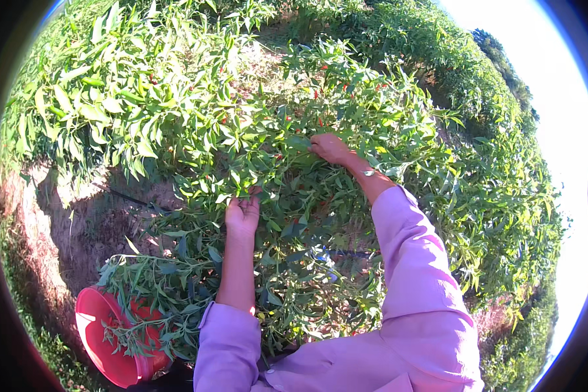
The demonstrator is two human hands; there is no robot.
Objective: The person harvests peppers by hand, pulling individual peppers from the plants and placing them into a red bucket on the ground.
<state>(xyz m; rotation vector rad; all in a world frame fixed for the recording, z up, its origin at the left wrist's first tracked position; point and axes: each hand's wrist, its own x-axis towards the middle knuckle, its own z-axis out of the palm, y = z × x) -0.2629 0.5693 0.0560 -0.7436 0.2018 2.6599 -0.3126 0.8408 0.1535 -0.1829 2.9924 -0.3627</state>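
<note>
Pepper plants [294, 215] with narrow green leaves spread out before me. Small red peppers [320, 121] show among the leaves just beyond my right hand [329, 148]. That hand is bent at the wrist, its fingertips closed together on green foliage; a broad leaf [299, 142] lies right at them. My left hand [243, 213] reaches in lower and to the left, palm turned up, fingers curled at the underside of the leaves. Foliage hides part of its fingertips, so whether it grips a pepper or stem cannot be told.
A red plastic bucket [95, 338] is tilted at the lower left, with leafy branches hanging over its mouth. Black drip-irrigation hose [122, 196] runs along the bare soil [85, 230]. Larger green peppers [93, 82] hang at the upper left. Dense plant rows [500, 206] continue to the right.
</note>
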